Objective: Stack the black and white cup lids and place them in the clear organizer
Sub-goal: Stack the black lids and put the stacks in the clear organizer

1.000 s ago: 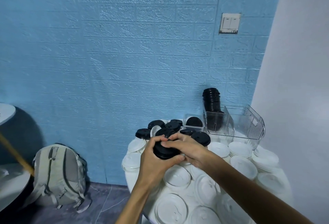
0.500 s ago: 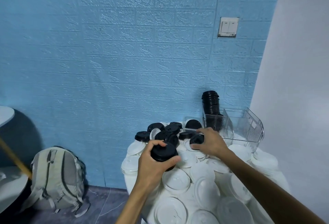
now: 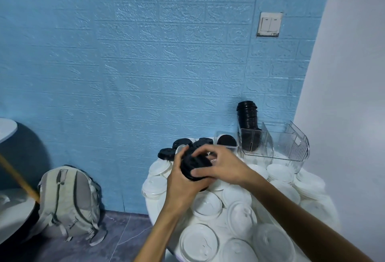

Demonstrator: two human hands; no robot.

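My left hand grips a short stack of black lids from below, over the table's left part. My right hand curls over the top and front of that same stack, fingers on its rim. Loose black lids lie behind the hands near the wall. White lids cover most of the round white table. The clear organizer stands at the back right, with a tall stack of black lids upright in its left compartment.
A small clear box holding one black lid sits left of the organizer. A grey backpack leans on the blue wall on the floor at left. A white wall closes the right side. Another table's edge shows at far left.
My right hand came back from the loose black lids near the organizer to the stack in my left hand and now covers its top. The camera tilted slightly.
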